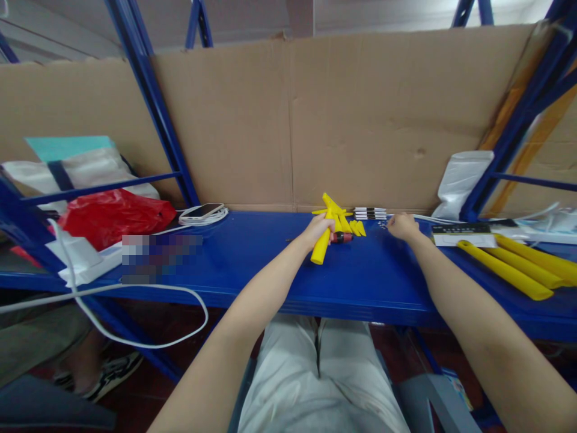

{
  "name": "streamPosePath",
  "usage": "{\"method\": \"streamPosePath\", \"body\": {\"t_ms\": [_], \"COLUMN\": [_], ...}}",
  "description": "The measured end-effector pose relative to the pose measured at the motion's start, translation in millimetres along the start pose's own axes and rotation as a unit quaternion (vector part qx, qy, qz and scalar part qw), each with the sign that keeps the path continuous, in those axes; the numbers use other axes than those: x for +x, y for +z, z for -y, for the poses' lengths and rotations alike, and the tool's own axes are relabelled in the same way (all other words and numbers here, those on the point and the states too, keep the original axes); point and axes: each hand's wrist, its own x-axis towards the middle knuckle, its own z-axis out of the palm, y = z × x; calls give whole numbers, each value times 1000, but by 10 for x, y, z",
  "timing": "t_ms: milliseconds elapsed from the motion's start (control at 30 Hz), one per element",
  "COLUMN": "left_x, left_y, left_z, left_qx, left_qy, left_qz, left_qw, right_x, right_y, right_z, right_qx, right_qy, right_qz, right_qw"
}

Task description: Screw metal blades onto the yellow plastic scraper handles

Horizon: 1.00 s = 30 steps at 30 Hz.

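My left hand (pixel 321 227) is wrapped round a yellow T-shaped plastic handle (pixel 320 249), its round end pointing towards me. Behind and beside it on the blue shelf lie more small yellow plastic pieces (pixel 357 228). A red and black screwdriver-like tool (pixel 341 237) rests just right of my left hand, partly covered. My right hand (pixel 402 227) is closed near the back of the shelf, its fingertips down by tiny scattered pieces (pixel 383 225), too small to name. What its fingers hold, if anything, is hidden. Black-and-white strips (pixel 369 213) are stacked left of it.
Long yellow tubular handles (pixel 509 270) lie at the right beside a black-and-white card (pixel 463 235). A white pouch (pixel 462 183) leans at the back right. A phone with coiled cable (pixel 205 211), a red bag (pixel 115 216) and a power strip (pixel 97 264) are left. A cardboard wall (pixel 351 120) closes the back.
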Motion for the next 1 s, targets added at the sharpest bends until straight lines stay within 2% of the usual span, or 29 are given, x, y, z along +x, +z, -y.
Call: {"method": "streamPosePath", "body": {"t_ms": [300,400,500,567,600,633,667,733,767,800,867,967,1000], "left_x": [-43,-22,38,91,117,141,163,193,200,201,186,136,117], "left_y": [20,16,-5,-21,-29,-35,-40,-47,-48,-47,-41,-13,-1], "left_z": [-27,-13,24,52,64,73,79,79,74,67,48,14,2], "left_qx": [-11,-12,-23,-34,-42,-48,-53,-60,-62,-63,-61,-65,-74], "left_qy": [-8,-11,-16,-15,-11,-9,-12,-21,-27,-32,-45,-57,-47], "left_qz": [31,44,64,88,107,126,141,163,172,180,191,183,165], "left_qw": [999,999,998,995,993,991,989,985,983,981,979,979,982], "right_x": [32,81,117,98,69,28,-25,-151,-217,-280,-384,-466,-474], "right_y": [115,151,132,82,49,12,-27,-108,-148,-185,-249,-306,-314], "right_z": [-13,-34,39,166,249,340,435,615,695,764,871,960,975], "right_qx": [12,52,172,305,385,473,551,646,671,688,707,741,753], "right_qy": [18,19,2,9,21,34,29,34,35,34,31,50,63], "right_qz": [2,-41,-102,-103,-84,-50,11,116,158,189,223,223,220], "right_qw": [1000,998,980,947,919,879,834,753,723,700,671,632,617]}}
